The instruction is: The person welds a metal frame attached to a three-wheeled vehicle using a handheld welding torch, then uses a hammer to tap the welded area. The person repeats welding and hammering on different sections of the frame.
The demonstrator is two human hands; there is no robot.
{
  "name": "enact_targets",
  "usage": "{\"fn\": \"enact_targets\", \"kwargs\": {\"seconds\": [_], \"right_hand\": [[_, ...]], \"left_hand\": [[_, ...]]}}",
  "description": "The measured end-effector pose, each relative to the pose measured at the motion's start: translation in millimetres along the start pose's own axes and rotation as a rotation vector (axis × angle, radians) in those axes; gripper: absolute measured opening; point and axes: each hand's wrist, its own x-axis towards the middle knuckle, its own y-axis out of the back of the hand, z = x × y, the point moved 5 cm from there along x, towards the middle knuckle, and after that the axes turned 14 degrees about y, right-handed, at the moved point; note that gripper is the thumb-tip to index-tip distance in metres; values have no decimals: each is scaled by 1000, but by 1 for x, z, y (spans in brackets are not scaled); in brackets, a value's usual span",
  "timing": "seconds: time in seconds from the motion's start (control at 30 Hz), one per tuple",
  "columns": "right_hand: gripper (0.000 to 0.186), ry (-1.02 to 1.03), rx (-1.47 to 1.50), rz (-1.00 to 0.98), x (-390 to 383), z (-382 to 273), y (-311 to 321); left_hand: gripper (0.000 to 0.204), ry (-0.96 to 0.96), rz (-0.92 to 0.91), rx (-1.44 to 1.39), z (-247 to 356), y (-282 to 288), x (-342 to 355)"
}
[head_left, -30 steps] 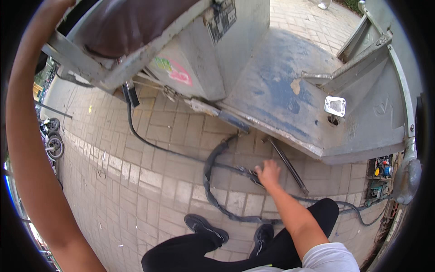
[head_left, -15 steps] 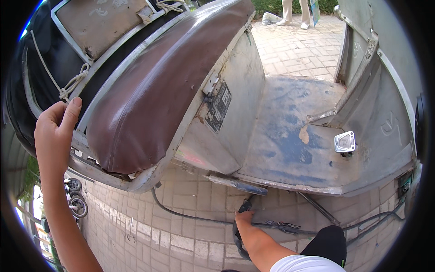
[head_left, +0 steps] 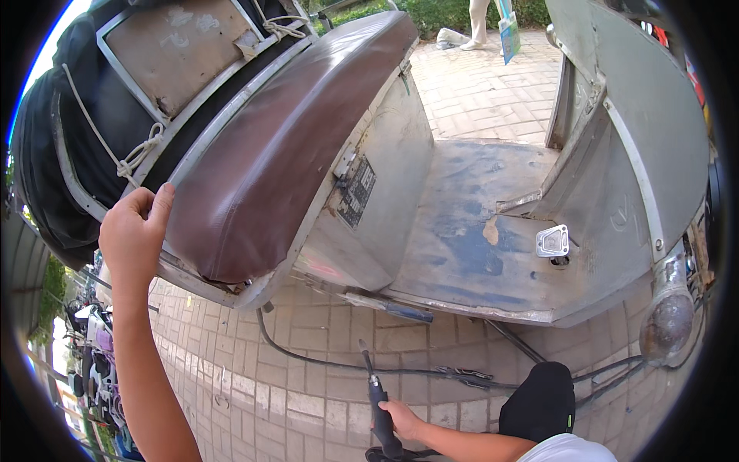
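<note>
My left hand (head_left: 135, 231) is closed over the metal rail beside the brown vehicle seat (head_left: 277, 146), left of centre; what lies under its fingers is partly hidden. Low in the middle, my right hand (head_left: 399, 417) grips a black torch-like tool (head_left: 382, 423) with a narrow metal tip pointing up, held over the paving. A black cable (head_left: 331, 363) runs across the paving behind the tool. The grey step platform (head_left: 462, 285) is above and right of my right hand, with a small silver pedal (head_left: 552, 240) on it.
My bent knee (head_left: 539, 400) is at lower right, near loose cables and a metal tube (head_left: 516, 339). A rounded metal piece (head_left: 666, 327) hangs at far right. Parked two-wheelers (head_left: 96, 346) line the left. Beyond the vehicle stands a person (head_left: 477, 23) beside a hedge.
The view has tilted up toward the seat. My right hand, earlier reaching to the cables on the paving, has lifted the black tool. My left hand stays at the frame.
</note>
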Motion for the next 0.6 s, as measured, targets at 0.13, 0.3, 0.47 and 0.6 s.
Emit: {"fn": "enact_targets", "kwargs": {"seconds": [0.13,0.3,0.47,0.6], "right_hand": [[33,262,-145,-167,-43,-84,-23],[43,526,-247,-273,-50,-227,-36],[37,751,-284,-267,-15,-309,-50],[37,838,-232,-223,1,-361,-58]], "left_hand": [[49,-3,9,60,-1,10,-1],[51,-26,7,95,3,0,0],[48,-21,21,159,-3,5,1],[47,-40,33,181,0,0,3]]}}
